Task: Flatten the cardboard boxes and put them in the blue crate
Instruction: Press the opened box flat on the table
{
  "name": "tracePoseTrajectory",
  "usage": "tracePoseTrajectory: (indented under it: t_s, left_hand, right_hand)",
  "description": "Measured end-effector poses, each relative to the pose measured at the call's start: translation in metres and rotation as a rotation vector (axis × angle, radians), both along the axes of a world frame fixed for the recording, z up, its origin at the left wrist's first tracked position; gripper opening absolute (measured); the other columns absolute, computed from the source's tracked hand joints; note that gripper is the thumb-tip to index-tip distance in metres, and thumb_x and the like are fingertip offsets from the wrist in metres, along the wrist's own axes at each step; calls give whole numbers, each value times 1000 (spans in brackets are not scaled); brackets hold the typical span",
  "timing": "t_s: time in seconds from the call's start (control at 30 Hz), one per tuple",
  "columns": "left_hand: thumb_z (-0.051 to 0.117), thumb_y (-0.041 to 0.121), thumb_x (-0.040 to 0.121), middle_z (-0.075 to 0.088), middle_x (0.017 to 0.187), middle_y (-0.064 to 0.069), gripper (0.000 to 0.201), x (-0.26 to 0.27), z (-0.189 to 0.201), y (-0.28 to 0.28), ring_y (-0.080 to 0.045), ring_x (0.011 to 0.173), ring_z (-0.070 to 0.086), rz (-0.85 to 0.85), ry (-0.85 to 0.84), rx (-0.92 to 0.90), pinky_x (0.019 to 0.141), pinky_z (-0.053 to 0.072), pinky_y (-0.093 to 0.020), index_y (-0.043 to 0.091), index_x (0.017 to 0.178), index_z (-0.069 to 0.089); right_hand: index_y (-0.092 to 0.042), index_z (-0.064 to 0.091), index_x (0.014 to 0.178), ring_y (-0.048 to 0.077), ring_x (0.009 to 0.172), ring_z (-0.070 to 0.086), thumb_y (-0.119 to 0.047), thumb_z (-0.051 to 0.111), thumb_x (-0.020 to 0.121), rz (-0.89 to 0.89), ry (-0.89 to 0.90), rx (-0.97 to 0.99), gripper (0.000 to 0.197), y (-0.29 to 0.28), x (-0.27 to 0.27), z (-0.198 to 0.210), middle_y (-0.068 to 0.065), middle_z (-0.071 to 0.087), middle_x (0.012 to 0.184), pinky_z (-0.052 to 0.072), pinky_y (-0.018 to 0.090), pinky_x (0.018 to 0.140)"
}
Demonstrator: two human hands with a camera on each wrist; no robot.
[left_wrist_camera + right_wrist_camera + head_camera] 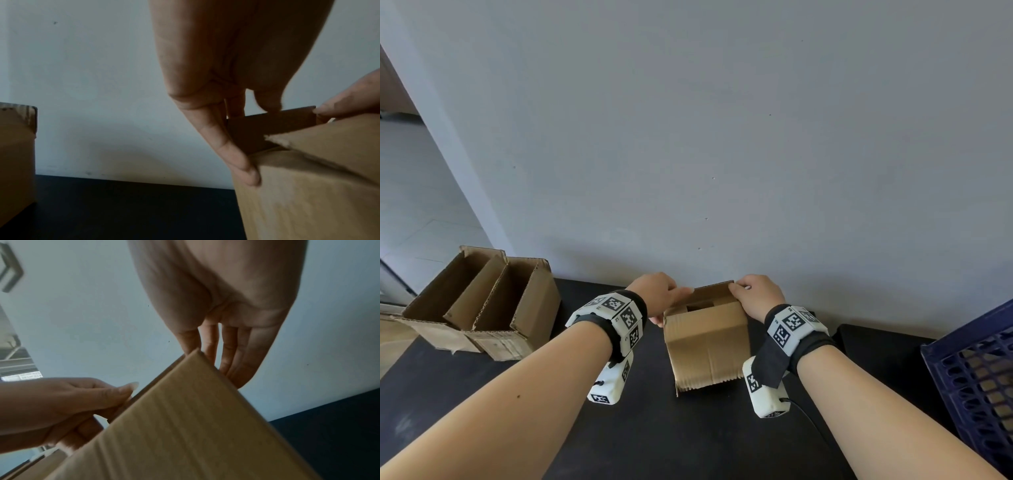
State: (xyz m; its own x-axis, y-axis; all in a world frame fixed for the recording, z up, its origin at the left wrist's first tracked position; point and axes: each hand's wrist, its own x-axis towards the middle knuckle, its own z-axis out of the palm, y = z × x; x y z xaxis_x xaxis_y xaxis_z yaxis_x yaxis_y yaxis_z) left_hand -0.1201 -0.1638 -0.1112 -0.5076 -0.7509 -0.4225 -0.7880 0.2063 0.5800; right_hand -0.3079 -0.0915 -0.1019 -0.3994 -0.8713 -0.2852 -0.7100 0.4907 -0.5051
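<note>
Table: my black table [654,428] stands against the grey wall [722,137]
Crate: blue crate [976,377] at my right edge
Boxes: two open boxes [482,305] far left; small box [705,342] centre
Hands: my left hand [659,294] pinches its top flap; my right hand [758,294] grips the opposite corner

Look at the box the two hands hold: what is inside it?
Through the open top of the box, held by the left hand and right hand, only brown inner walls and a dark hollow show. The near wall hides its bottom.
</note>
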Motion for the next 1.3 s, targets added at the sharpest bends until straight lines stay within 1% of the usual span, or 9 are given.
tracePoseTrajectory:
  t_s: [0.1, 0.23, 0.4, 0.5, 0.6, 0.73, 0.9, 1.0, 1.3]
  left_hand:
    - [53, 51, 90, 73, 76, -11, 42, 1, 0, 3, -15, 55, 66, -47, -38, -18, 74, 58, -29, 11, 88, 64]
    - [43, 40, 98, 66, 63, -4, 37, -6, 7, 4, -13, 52, 58, -80, -91, -175, 65, 50, -24, 16, 72, 55]
    - [42, 40, 98, 55, 63, 2, 37, -10, 15, 2, -19, 73, 58, -55, -115, -335, 75, 49, -31, 14, 77, 58]
    - [42, 40, 98, 61, 77, -1, 38, -9, 16, 2, -22, 85, 60, -66, -161, -401, 74, 46, -30, 12, 88, 65]
    - [43, 39, 98, 66, 91, -7, 37, -9, 14, 1, -24, 88, 61, -27, -182, -421, 71, 44, -28, 11, 89, 65]
    - [44, 38, 97, 62, 83, -8, 35, -8, 18, 2, -26, 86, 61, 52, -129, -430, 68, 42, -28, 12, 78, 59]
    - [39, 42, 99, 65, 93, -6, 42, -13, 29, 10, -22, 88, 59, -70, -131, -544, 74, 44, -30, 10, 90, 65]
    - [37, 43, 99, 62, 97, -4, 42, -19, 36, 18, -21, 91, 57, -114, -111, -595, 77, 44, -30, 12, 95, 66]
    - [40, 47, 96, 62, 92, -3, 42, -22, 38, 25, -19, 84, 57, -96, -141, -637, 72, 46, -29, 13, 92, 63]
  right_hand:
    - [-14, 61, 116, 23, 112, 55, -34, 54, 94, -12, -38, -22, 30, 2, 2, 3, 4, 61, 121, 39, 26, 85]
    - [-17, 53, 125, 22, 116, 53, -31, 64, 86, -66, -93, -35, 43, 3, 6, 4, 3, 56, 128, 40, 28, 88]
    - [-16, 35, 143, 27, 126, 46, -38, 63, 84, -116, -197, 109, 68, 4, 3, 9, 5, 42, 144, 47, 41, 98]
    - [-16, 32, 146, 28, 119, 52, -28, 69, 83, -132, -356, 141, 74, 7, 3, 14, 7, 44, 139, 55, 45, 88]
    - [-20, 26, 148, 23, 111, 53, -9, 73, 78, -39, -420, 160, 85, 10, 5, 17, 10, 45, 137, 51, 39, 95]
    - [-24, 9, 152, 28, 134, 39, -6, 79, 71, 89, -292, 189, 108, 11, 7, 15, 11, 27, 154, 41, 39, 107]
    - [-16, 28, 147, 25, 131, 43, -30, 79, 73, -17, -124, 68, 90, 14, 8, 17, 5, 39, 148, 41, 36, 105]
    - [-16, 39, 134, 24, 120, 52, -44, 79, 70, -85, -39, 17, 81, 18, 7, 19, 3, 52, 132, 44, 32, 93]
    - [-13, 55, 103, 21, 86, 57, -35, 65, 76, -90, -37, 8, 35, 22, 7, 20, 4, 62, 97, 39, 26, 62]
